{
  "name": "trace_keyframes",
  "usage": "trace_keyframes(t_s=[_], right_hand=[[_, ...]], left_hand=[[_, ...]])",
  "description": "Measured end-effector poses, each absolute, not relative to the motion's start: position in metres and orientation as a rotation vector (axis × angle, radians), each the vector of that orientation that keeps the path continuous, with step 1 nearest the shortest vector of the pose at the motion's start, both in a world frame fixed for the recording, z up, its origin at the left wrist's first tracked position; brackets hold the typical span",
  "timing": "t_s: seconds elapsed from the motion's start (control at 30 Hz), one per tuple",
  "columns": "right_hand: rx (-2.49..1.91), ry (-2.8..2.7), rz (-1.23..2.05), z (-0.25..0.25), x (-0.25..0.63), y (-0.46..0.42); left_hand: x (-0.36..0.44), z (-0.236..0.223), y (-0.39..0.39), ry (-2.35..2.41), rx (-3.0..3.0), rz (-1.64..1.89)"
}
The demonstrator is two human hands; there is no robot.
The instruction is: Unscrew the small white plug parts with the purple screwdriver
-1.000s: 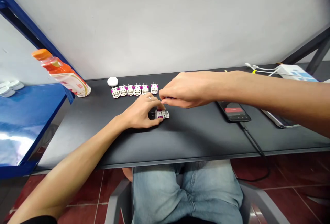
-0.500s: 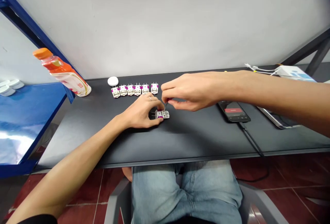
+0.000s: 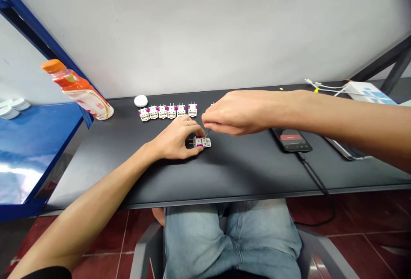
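Observation:
My left hand [image 3: 176, 139] lies on the dark table, thumb and fingers closed around the sides of a small white and purple plug part [image 3: 202, 142]. Thin metal pins stick out of the part toward the palm. Above and to the right, my right hand [image 3: 234, 114] is closed in a fist-like grip on a screwdriver [image 3: 208, 133]. Only its thin metal shaft shows, slanting down to the plug part; the handle is hidden inside the fingers. Several similar plug parts [image 3: 162, 112] stand in a row behind my left hand, pins pointing to the wall.
A white oval object [image 3: 140, 101] sits behind the row's left end. An orange-capped bottle [image 3: 80, 92] stands at the table's left. To the right, partly under my forearm, lie a phone [image 3: 292, 141] with a cable and a white box [image 3: 369, 91] with white cords.
My right hand has turned over, its knuckles rolling so the fingers now hide the screwdriver's handle. My left hand and the plug part stay in place.

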State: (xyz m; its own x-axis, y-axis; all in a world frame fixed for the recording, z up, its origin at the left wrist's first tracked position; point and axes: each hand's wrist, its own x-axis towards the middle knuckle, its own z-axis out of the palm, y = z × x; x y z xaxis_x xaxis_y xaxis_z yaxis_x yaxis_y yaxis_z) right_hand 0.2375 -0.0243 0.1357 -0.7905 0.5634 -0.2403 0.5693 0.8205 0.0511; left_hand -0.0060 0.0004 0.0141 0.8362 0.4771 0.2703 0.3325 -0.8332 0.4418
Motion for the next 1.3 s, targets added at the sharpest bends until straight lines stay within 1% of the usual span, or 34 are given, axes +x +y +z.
trace_keyframes(t_s=[0.1, 0.2, 0.27, 0.37, 0.5, 0.67, 0.8, 0.93, 1.3], right_hand=[[0.826, 2.872, -0.110, 0.138, 0.237, -0.024], [0.952, 2.753, -0.039, 0.139, 0.238, -0.021], [0.877, 2.754, -0.036, 0.139, 0.238, -0.019], [0.704, 2.901, -0.094, 0.139, 0.237, -0.018], [0.817, 2.810, -0.054, 0.138, 0.236, -0.020], [0.685, 2.893, -0.104, 0.139, 0.236, -0.019], [0.792, 2.806, -0.050, 0.140, 0.237, -0.019], [0.664, 2.918, -0.064, 0.139, 0.239, -0.019], [0.579, 3.005, -0.152, 0.134, 0.246, -0.016]], left_hand=[[-0.006, 0.014, 0.001, 0.590, 2.635, 0.548], [-0.006, 0.013, 0.001, 0.601, 2.639, 0.532], [-0.006, 0.013, 0.001, 0.608, 2.638, 0.524], [-0.006, 0.013, 0.001, 0.594, 2.638, 0.535], [-0.005, 0.014, 0.001, 0.594, 2.644, 0.535], [-0.002, 0.012, 0.001, 0.599, 2.570, 0.596], [-0.001, 0.011, 0.002, 0.613, 2.565, 0.604], [-0.001, 0.011, 0.001, 0.606, 2.547, 0.643], [-0.001, 0.011, -0.001, 0.602, 2.537, 0.654]])
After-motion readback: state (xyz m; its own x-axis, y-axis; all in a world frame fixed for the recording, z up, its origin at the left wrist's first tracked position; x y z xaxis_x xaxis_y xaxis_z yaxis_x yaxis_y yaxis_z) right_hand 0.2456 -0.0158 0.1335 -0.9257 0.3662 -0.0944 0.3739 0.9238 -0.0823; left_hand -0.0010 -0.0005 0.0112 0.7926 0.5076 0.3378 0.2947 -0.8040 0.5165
